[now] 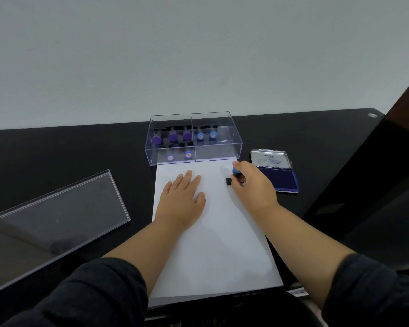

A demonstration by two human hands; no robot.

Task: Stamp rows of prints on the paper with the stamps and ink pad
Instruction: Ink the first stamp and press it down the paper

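Note:
A white sheet of paper (213, 244) lies on the black table in front of me. My left hand (182, 199) rests flat on its upper left part, fingers spread. My right hand (253, 182) grips a blue-topped stamp (235, 171) whose black base (228, 181) sits at the paper's upper right. A faint print (226, 169) shows just above the stamp. The open ink pad (282, 178), dark blue with a silver lid, lies right of the paper, close to my right hand.
A clear plastic box (194, 138) with several purple and blue stamps stands at the paper's far edge. Its clear lid (50, 223) lies at the left. A dark chair or furniture edge (364, 185) rises at the right. A wall stands behind the table.

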